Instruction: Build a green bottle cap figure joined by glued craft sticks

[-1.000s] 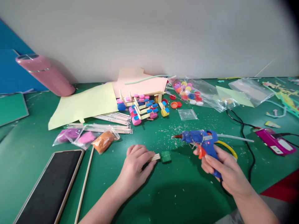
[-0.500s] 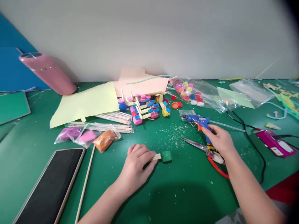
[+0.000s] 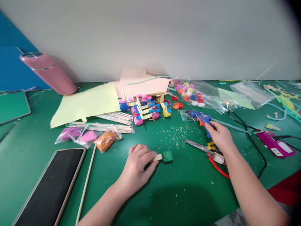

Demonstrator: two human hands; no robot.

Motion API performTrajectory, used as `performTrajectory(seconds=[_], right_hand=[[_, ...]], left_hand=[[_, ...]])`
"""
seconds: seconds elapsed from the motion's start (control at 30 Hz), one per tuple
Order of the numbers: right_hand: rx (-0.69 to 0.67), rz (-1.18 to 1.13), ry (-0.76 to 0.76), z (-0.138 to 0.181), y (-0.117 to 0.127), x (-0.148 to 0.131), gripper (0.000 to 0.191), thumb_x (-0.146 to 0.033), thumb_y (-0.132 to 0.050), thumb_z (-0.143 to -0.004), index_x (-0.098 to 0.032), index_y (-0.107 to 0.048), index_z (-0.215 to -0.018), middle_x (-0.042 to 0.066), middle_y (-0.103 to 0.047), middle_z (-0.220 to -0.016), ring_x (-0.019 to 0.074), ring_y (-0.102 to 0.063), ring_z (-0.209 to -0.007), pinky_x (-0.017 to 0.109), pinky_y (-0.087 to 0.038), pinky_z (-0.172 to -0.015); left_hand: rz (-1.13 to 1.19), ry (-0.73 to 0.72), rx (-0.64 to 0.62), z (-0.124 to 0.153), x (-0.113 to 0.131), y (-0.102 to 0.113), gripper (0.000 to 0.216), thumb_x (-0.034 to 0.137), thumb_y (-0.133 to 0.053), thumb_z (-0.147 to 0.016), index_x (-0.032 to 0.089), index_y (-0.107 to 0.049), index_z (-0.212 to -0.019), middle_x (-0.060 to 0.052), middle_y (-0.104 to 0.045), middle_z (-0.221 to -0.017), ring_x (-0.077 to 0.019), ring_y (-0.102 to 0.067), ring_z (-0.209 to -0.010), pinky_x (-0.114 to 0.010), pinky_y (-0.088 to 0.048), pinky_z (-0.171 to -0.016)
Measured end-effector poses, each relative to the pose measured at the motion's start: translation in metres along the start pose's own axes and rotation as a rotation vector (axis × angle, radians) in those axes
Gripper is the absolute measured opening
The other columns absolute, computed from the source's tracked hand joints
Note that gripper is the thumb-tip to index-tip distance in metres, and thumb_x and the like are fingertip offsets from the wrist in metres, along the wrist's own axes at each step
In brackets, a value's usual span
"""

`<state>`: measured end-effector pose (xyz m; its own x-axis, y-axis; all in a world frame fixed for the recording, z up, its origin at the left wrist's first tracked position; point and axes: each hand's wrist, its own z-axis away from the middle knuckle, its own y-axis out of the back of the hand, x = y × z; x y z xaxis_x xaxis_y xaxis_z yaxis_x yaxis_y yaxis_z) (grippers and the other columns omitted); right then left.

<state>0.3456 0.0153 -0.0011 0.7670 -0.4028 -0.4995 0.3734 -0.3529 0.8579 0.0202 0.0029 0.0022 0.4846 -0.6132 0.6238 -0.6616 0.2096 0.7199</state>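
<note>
Low over the middle of the table, my left hand (image 3: 140, 163) is closed on a small bundle of wooden sticks (image 3: 158, 157). Their free ends point right, toward a small green block (image 3: 167, 157) on the tabletop. On the right, my right hand (image 3: 219, 136) grips the handle of a blue hot glue gun (image 3: 199, 117) with an orange trigger. The gun's nozzle points left, above a small clear plastic piece (image 3: 185, 116). Just below the gun lie scissors (image 3: 199, 147) and a red-handled tool (image 3: 218, 168), partly behind my right forearm.
Little stick-and-cap models (image 3: 145, 110) stand at the back, beside a bag of coloured caps (image 3: 191, 94). Bagged clay (image 3: 105, 140), a phone (image 3: 49, 188) and a long stick (image 3: 86, 185) lie left. A pink bottle (image 3: 50, 73) leans behind. A cord (image 3: 257, 144) and purple power strip (image 3: 275, 143) lie right.
My right hand has raised the glue gun slightly and shifted it a little to the right, uncovering more of the yellow handle beneath. My left hand and the sticks stay put.
</note>
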Motion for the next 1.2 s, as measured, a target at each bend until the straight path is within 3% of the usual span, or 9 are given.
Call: performTrajectory(seconds=[0.27, 0.43, 0.47, 0.6, 0.7, 0.87, 1.03, 1.2], right_hand=[[0.056, -0.013, 0.058, -0.004, -0.008, -0.001, 0.038, -0.042, -0.049, -0.077, -0.013, -0.064, -0.097, 0.011, -0.068, -0.084, 0.0244, -0.063, -0.073, 0.033, -0.047, -0.063], [0.124, -0.064, 0.146, 0.024, 0.007, -0.020, 0.041, -0.044, -0.050, -0.078, -0.017, -0.056, -0.108, 0.011, -0.061, -0.101, 0.0238, -0.058, -0.086, 0.033, -0.048, -0.064], [0.086, -0.103, 0.185, 0.035, 0.011, -0.027, 0.038, -0.043, -0.050, -0.079, -0.020, -0.055, -0.109, 0.008, -0.062, -0.097, 0.0210, -0.059, -0.084, 0.031, -0.048, -0.065], [-0.391, -0.267, 0.497, 0.078, 0.015, -0.057, 0.040, -0.032, -0.057, -0.080, -0.024, -0.048, -0.118, 0.004, -0.058, -0.101, 0.0184, -0.056, -0.088, 0.030, -0.047, -0.075], [-0.529, -0.288, 0.597, 0.095, 0.008, -0.070, 0.047, -0.030, -0.061, -0.077, -0.025, -0.045, -0.121, 0.005, -0.054, -0.109, 0.0189, -0.054, -0.093, 0.030, -0.047, -0.079], [-0.566, -0.279, 0.650, 0.099, -0.010, -0.076, 0.050, -0.029, -0.063, -0.077, -0.024, -0.044, -0.123, 0.008, -0.051, -0.114, 0.0227, -0.049, -0.104, 0.036, -0.045, -0.086], [-0.554, -0.297, 0.676, 0.096, -0.016, -0.077, 0.028, -0.027, -0.059, -0.081, -0.024, -0.055, -0.109, 0.007, -0.058, -0.105, 0.0221, -0.053, -0.100, 0.037, -0.045, -0.085], [-0.570, -0.324, 0.675, 0.094, -0.016, -0.075, 0.026, -0.025, -0.059, -0.081, -0.024, -0.057, -0.107, 0.006, -0.059, -0.105, 0.0206, -0.055, -0.098, 0.034, -0.046, -0.084]], left_hand=[[-0.007, 0.000, 0.001, -0.001, 0.000, 0.001, 0.009, 0.018, -0.053, -0.081, 0.017, -0.062, -0.082, -0.004, -0.063, -0.071, -0.0177, -0.053, -0.073, -0.036, -0.037, -0.073], [0.000, 0.004, 0.001, -0.002, 0.000, 0.000, 0.009, 0.018, -0.053, -0.081, 0.018, -0.062, -0.083, -0.004, -0.063, -0.073, -0.0180, -0.053, -0.074, -0.036, -0.037, -0.074], [0.002, 0.005, 0.002, -0.002, -0.001, 0.000, 0.009, 0.018, -0.053, -0.081, 0.018, -0.061, -0.083, -0.004, -0.063, -0.073, -0.0179, -0.053, -0.074, -0.036, -0.037, -0.073], [0.010, 0.000, 0.011, -0.002, -0.001, -0.001, 0.008, 0.017, -0.053, -0.081, 0.018, -0.061, -0.082, -0.004, -0.063, -0.072, -0.0179, -0.053, -0.074, -0.036, -0.037, -0.074], [0.009, -0.003, 0.008, -0.001, 0.000, -0.001, 0.008, 0.017, -0.054, -0.080, 0.017, -0.061, -0.082, -0.004, -0.062, -0.071, -0.0179, -0.053, -0.074, -0.036, -0.037, -0.073], [-0.001, 0.001, 0.007, 0.000, 0.000, -0.001, 0.008, 0.019, -0.054, -0.080, 0.018, -0.061, -0.082, -0.003, -0.062, -0.072, -0.0177, -0.053, -0.074, -0.036, -0.037, -0.074], [-0.006, 0.003, -0.017, -0.001, 0.000, -0.001, 0.009, 0.020, -0.053, -0.081, 0.019, -0.062, -0.083, -0.003, -0.062, -0.072, -0.0173, -0.053, -0.074, -0.036, -0.038, -0.074], [-0.034, -0.015, -0.056, 0.000, 0.000, -0.002, 0.011, 0.020, -0.052, -0.082, 0.018, -0.062, -0.086, -0.003, -0.062, -0.072, -0.0178, -0.052, -0.075, -0.036, -0.037, -0.074]])
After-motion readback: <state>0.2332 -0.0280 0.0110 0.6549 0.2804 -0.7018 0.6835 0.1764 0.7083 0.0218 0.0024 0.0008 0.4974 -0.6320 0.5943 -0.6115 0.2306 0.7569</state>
